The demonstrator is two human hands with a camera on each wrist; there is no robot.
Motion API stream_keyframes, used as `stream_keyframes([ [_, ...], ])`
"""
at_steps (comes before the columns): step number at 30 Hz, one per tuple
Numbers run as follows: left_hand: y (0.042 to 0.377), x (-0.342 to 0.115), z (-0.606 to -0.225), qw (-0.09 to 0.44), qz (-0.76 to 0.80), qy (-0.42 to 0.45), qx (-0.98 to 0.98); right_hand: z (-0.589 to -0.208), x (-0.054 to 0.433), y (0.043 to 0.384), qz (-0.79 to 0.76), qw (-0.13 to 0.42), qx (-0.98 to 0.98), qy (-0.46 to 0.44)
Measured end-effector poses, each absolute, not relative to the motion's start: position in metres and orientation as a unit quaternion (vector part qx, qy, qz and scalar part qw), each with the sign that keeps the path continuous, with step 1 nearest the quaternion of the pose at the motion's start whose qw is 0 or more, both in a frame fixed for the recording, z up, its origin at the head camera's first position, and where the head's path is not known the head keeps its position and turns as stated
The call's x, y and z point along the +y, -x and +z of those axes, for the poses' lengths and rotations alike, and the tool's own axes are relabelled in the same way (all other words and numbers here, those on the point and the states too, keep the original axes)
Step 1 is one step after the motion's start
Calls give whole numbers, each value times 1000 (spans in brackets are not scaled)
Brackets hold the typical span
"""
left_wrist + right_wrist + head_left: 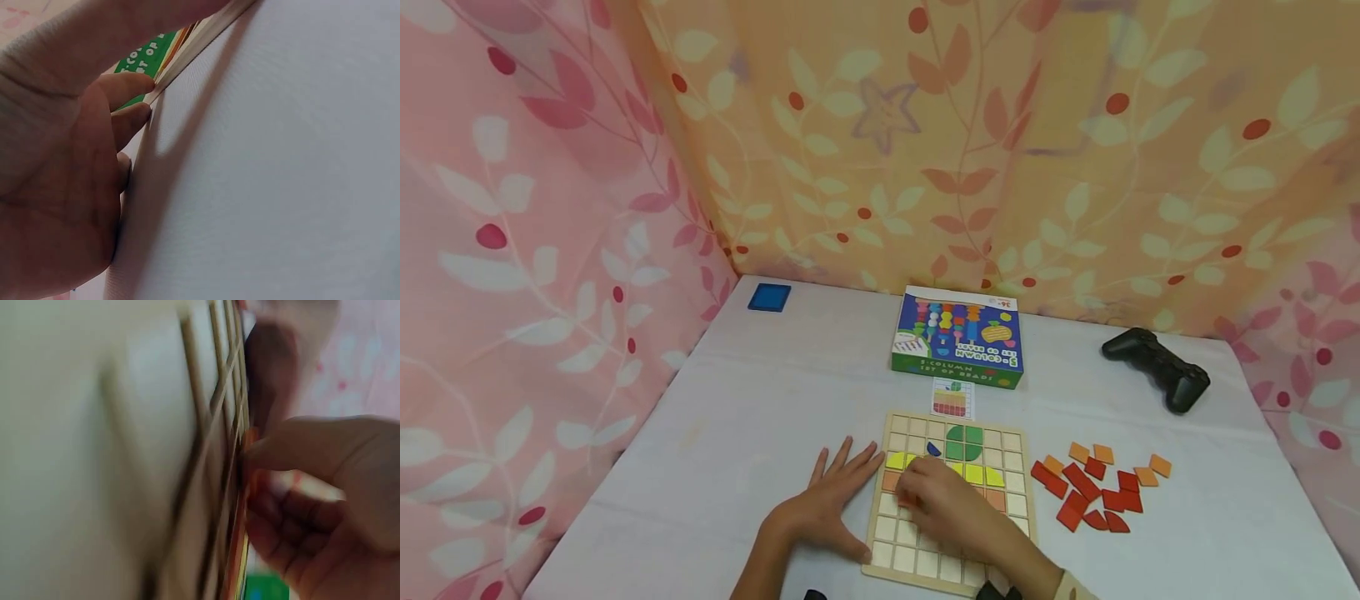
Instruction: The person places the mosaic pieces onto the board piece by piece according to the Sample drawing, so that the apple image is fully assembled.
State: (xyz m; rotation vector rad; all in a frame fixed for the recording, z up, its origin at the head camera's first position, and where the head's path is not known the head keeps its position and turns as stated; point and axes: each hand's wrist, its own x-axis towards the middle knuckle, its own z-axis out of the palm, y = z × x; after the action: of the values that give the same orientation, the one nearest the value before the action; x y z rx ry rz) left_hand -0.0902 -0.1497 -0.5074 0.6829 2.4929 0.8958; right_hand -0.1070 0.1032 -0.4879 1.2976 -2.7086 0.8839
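Observation:
A wooden grid board (895, 557) lies on the table, with green, blue, yellow and orange pieces set in its upper squares. Over its left-middle part, my right hand (951, 508) pinches a small orange-red tile (907, 501) between thumb and fingers. That tile (252, 435) is partly hidden by the fingertips in the right wrist view, which is blurred. My left hand (823, 504) spreads its fingers on the table, thumb and fingertips touching the board's left edge. Straight fingers (132, 122) of this hand show in the left wrist view.
Loose red tiles (1081, 481) and orange tiles (1103, 453) lie right of the board. Behind it are a pattern card (952, 399) and a bead-set box (955, 337). A black game controller (1157, 367) sits far right, a blue square (769, 297) far left.

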Motion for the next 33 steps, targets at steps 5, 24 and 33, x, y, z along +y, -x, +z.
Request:
stream_keyframes([
  [5,91,-150,-508,203,330,-244,889,-487,77,98,241,7,-859,-451],
  [24,90,-149,-507,196,324,-235,895,-463,222,135,213,-25,-959,-187],
  [33,90,-149,-506,195,333,-239,891,-474,268,130,210,-72,-970,-101],
])
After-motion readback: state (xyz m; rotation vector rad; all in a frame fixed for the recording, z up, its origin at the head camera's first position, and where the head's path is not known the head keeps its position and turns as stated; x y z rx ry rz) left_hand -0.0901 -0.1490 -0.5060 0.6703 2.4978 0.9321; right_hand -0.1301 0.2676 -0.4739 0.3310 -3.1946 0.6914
